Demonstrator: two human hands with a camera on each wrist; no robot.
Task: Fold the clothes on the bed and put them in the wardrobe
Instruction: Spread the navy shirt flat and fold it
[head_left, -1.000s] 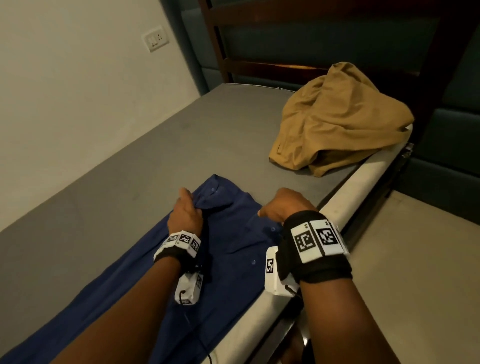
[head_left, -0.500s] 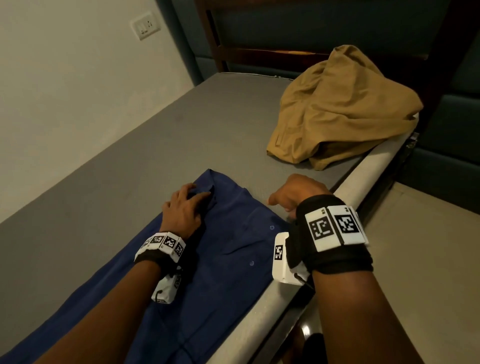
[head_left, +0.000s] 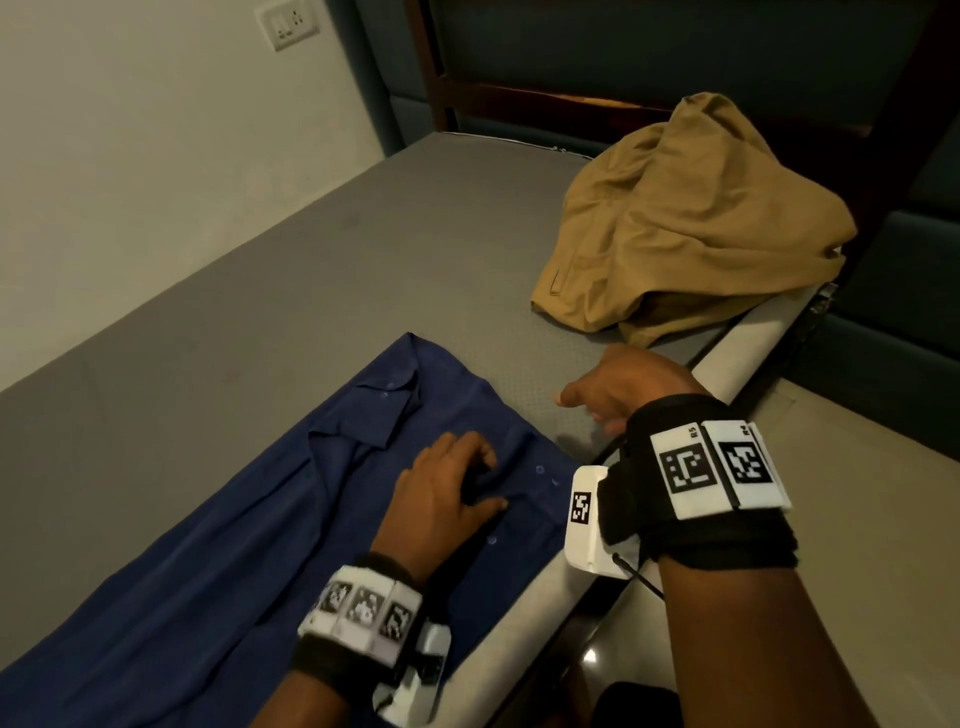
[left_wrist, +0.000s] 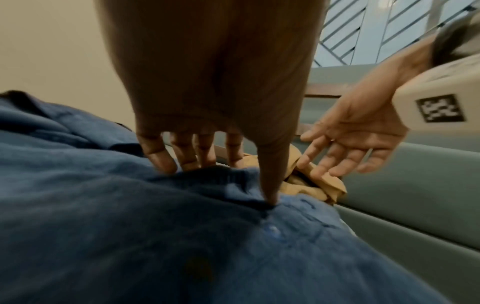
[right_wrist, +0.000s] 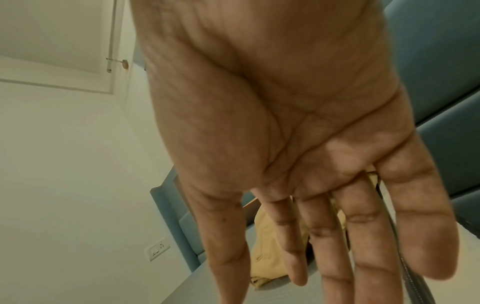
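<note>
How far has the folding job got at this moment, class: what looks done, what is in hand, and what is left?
Done: the blue shirt is laid out flat on the bed, not yet folded small. In hand: the left hand presses its button front, while the right hand hovers open above the mattress, holding nothing. Left: folding the shirt, the crumpled tan garment lying untouched, and putting both away; no wardrobe is in view.

The head camera looks down from above the bed's (head_left: 322, 244) near edge, facing toward twelve o'clock. The left wrist camera sits very close over the blue shirt (left_wrist: 130, 236), looking along the left hand (left_wrist: 213, 92) toward the tan garment (left_wrist: 317, 185) at one o'clock. The right wrist camera, tilted upward, looks past the right hand (right_wrist: 298, 133). All three views share the tan garment.
</note>
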